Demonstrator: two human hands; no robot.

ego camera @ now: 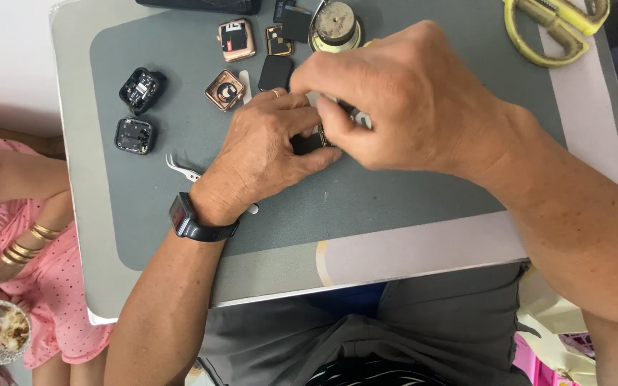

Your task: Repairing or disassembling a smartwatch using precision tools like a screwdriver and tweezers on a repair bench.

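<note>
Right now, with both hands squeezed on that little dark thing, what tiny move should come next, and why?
Probably keep the left hand pinching the small dark part steady while the right hand gently works its edge. Both hands cover it, so its exact state is hidden, and the tweezers lie unused beside the left wrist.

Left of the left hand [266,154] lie two black watch cases [138,113] and, nearer the hands, two rose-gold watch cases [230,64], with one pair of tweezers [182,168] just beside the wrist. Above the hands sit two dark watch screens [277,56], one round metal disc [334,25] and, off to the right, one yellow tool [556,25].
</note>
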